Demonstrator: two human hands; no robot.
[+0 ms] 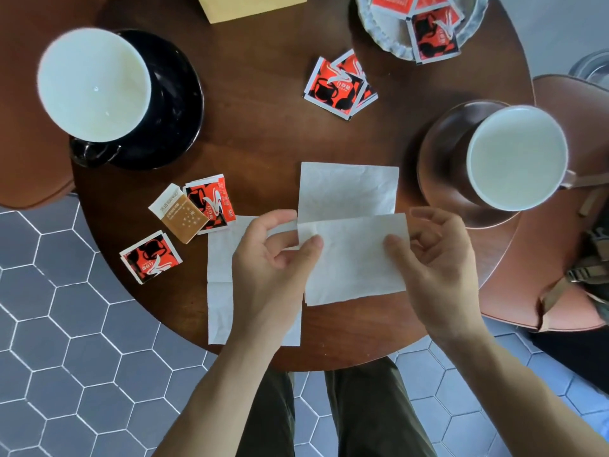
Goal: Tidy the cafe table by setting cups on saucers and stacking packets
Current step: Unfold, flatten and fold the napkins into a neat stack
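Note:
My left hand (270, 258) and my right hand (438, 258) each pinch an edge of a white paper napkin (352, 258), held folded just above the round wooden table (263, 133). A second white napkin (219, 285) lies flat under my left hand. A black cup (94, 84) stands on a black saucer (178, 103) at the left. A brown cup (517, 158) stands on a brown saucer (441, 150) at the right. Red sugar packets lie loose: a small pile (341, 85) in the middle, one (150, 257) near the front left edge, another (211, 202) beside a brown packet (179, 214).
A silver tray (389, 31) at the back right holds more red packets (435, 34). A yellow box (250, 6) sits at the back edge. A brown leather chair (566, 103) with a bag stands at the right. Grey hexagon floor tiles lie below the table's front edge.

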